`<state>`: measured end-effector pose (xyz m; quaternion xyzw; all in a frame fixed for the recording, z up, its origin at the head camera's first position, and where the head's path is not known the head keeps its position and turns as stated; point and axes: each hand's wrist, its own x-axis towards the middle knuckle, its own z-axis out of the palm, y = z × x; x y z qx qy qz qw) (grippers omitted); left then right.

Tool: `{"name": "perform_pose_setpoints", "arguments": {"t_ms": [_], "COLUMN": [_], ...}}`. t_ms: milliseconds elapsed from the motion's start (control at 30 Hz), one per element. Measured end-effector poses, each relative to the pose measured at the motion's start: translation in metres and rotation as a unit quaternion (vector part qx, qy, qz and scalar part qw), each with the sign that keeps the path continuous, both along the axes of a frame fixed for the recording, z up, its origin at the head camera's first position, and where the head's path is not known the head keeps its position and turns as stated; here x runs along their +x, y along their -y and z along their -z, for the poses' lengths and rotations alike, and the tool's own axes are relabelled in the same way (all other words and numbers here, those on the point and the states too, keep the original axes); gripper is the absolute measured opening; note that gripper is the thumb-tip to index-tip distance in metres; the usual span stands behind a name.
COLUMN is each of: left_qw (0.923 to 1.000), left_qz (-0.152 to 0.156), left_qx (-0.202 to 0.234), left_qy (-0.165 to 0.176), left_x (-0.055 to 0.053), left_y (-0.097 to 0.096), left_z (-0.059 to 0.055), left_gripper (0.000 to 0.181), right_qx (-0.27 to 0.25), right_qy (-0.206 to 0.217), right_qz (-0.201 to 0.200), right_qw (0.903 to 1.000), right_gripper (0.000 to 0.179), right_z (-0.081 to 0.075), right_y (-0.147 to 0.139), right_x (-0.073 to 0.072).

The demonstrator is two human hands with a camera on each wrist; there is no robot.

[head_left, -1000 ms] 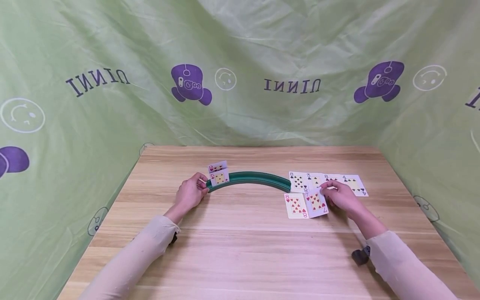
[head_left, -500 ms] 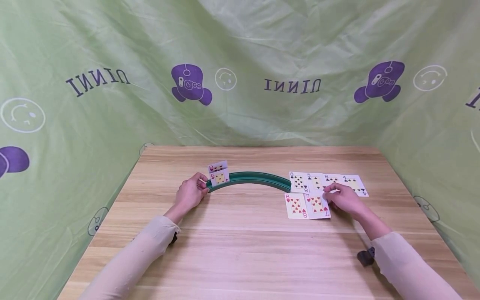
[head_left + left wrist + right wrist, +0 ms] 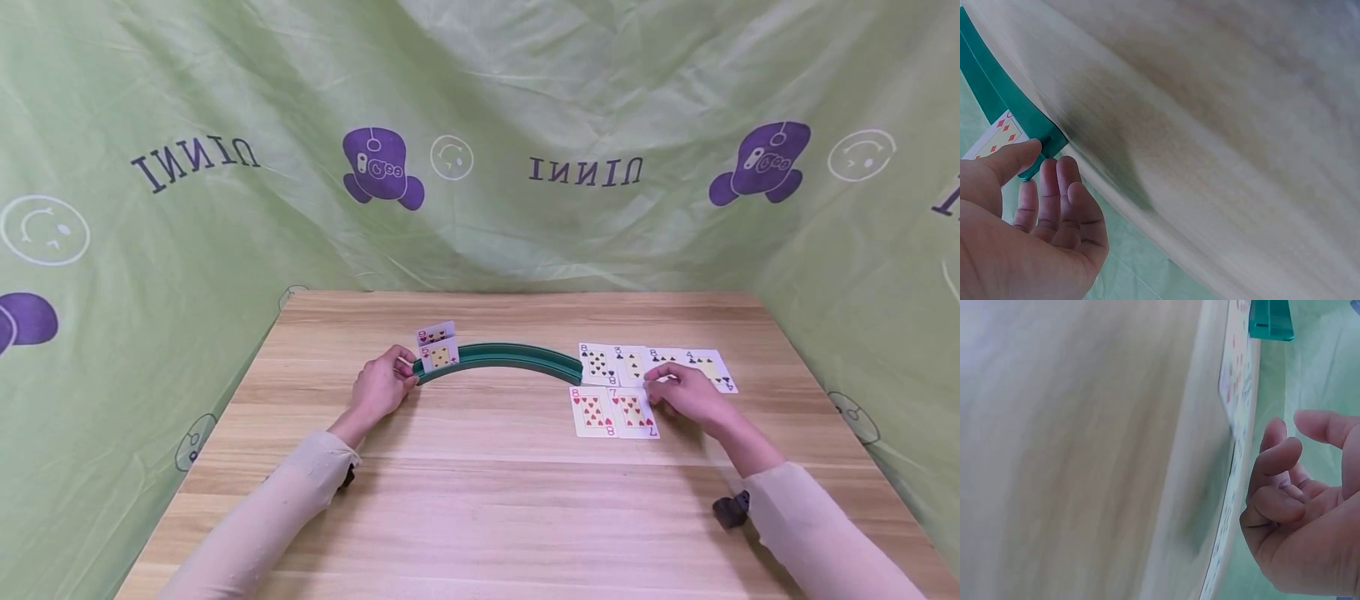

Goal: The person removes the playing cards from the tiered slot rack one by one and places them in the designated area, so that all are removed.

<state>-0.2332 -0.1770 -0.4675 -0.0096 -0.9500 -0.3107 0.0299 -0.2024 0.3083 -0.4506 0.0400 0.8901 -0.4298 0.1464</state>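
My left hand point(image 3: 379, 385) pinches the left end of a curved green card holder point(image 3: 517, 356); in the left wrist view the thumb presses that end point(image 3: 1047, 145), close to a card with red diamonds. A five of diamonds point(image 3: 438, 357) and a card marked 9 point(image 3: 435, 335) stand in its slots. Beside the right end, a seven of hearts point(image 3: 630, 414) lies flat next to an eight of hearts point(image 3: 590, 414). My right hand point(image 3: 688, 395) hovers at the seven's upper right corner. In the right wrist view a gap shows between its thumb and loosely bent fingers point(image 3: 1279, 456), nothing held.
Behind the two hearts a row of black-suited cards point(image 3: 597, 363) lies face up, its right part overlapped by my right hand. The wooden table point(image 3: 480, 500) reaches back to a green printed cloth point(image 3: 480, 225), which also hangs at both sides.
The seven of hearts went from tilted in my right fingers to flat beside the eight. My right hand let go of it and shifted slightly right. The left hand stayed still.
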Motion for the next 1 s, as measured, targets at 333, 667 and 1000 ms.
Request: {"name": "perform_pose_setpoints", "arguments": {"t_ms": [333,667,1000], "left_qw": [1.0000,1.0000,1.0000], "left_qz": [-0.001,-0.002,-0.001], "left_qx": [-0.001,-0.001,-0.002], "left_qy": [0.004,0.004,0.002], "left_x": [0.000,-0.001,-0.001], "left_y": [0.000,0.000,0.000], "left_z": [0.000,0.000,0.001], "left_gripper": [0.028,0.028,0.028], "right_qx": [-0.018,-0.044,-0.072], "right_qy": [0.002,0.008,-0.010], "right_qz": [-0.009,-0.014,-0.032], "right_qw": [0.9998,0.9989,0.9968], "right_gripper": [0.038,0.038,0.034], "right_z": [-0.007,-0.012,-0.017], "right_y": [0.018,0.039,0.068], "right_x": [-0.007,-0.014,-0.021]}}
